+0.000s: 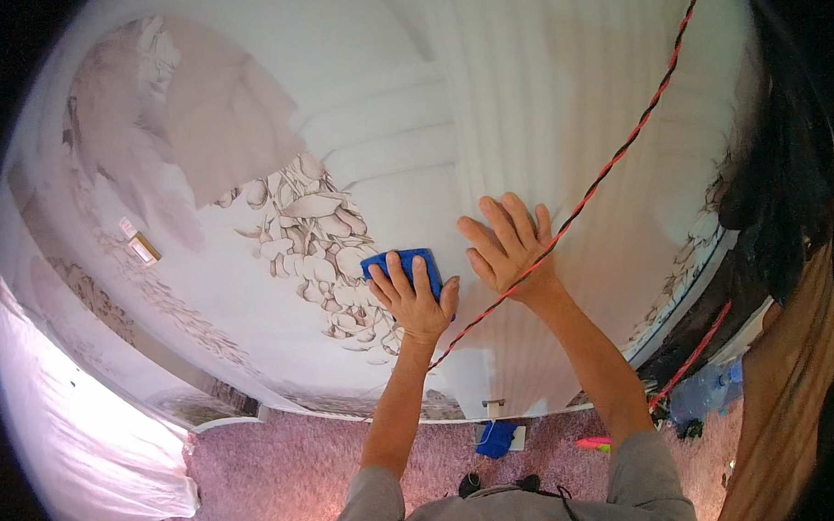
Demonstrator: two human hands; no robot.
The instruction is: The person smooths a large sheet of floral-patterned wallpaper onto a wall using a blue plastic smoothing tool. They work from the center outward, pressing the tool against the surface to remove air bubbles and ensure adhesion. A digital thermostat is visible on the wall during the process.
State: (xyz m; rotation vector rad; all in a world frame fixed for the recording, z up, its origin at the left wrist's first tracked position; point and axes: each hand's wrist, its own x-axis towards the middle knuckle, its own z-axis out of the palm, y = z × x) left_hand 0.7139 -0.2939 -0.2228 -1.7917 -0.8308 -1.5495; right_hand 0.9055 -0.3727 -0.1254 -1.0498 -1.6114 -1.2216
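Observation:
Before me spreads a pale printed sheet (399, 137) with leaf and petal drawings and faint stripes; whether it is fabric or paper I cannot tell. My left hand (413, 302) presses a folded blue cloth (427, 260) against it, fingers spread over the cloth and thumb off to the right side. Beside it, my right hand (510, 250) rests on the striped part with its fingers apart and nothing in them. A twisted red and black cord (610, 164) runs diagonally across the view, in front of the right hand near the wrist.
A small yellow-brown box (143, 249) lies to the left on the sheet. White fabric (99, 423) hangs at lower left, brown cloth (786, 378) at right. Near the carpet (272, 465) are a clear plastic bottle (704, 392), a blue item (495, 439) and a white plug (493, 409).

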